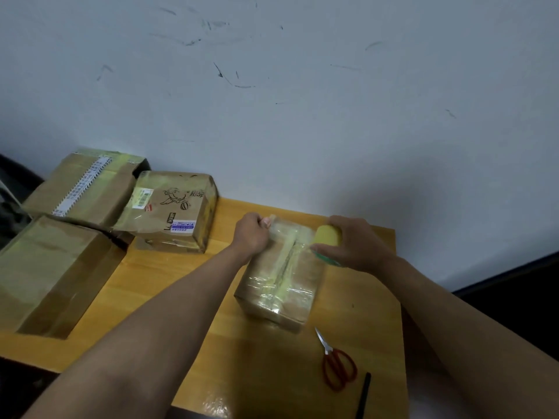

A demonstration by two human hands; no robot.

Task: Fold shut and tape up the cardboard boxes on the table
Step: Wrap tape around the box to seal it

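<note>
A small cardboard box (pixel 279 285) lies in the middle of the wooden table (pixel 169 285), its flaps shut and its top streaked with clear-yellowish tape. My left hand (pixel 251 234) presses a fist on the box's far left corner, thumb pinning the tape end. My right hand (pixel 348 246) grips a yellow tape roll (pixel 328 235) at the far right edge of the box. A strip of tape (pixel 292 232) stretches between the two hands across the far end of the box.
Three more taped cardboard boxes sit at the left: a large one (pixel 45 273) nearest, a long one (pixel 81 186) at the back, a printed one (pixel 172 207) beside it. Red-handled scissors (pixel 335 364) and a black pen (pixel 363 394) lie near the front right. A white wall is behind.
</note>
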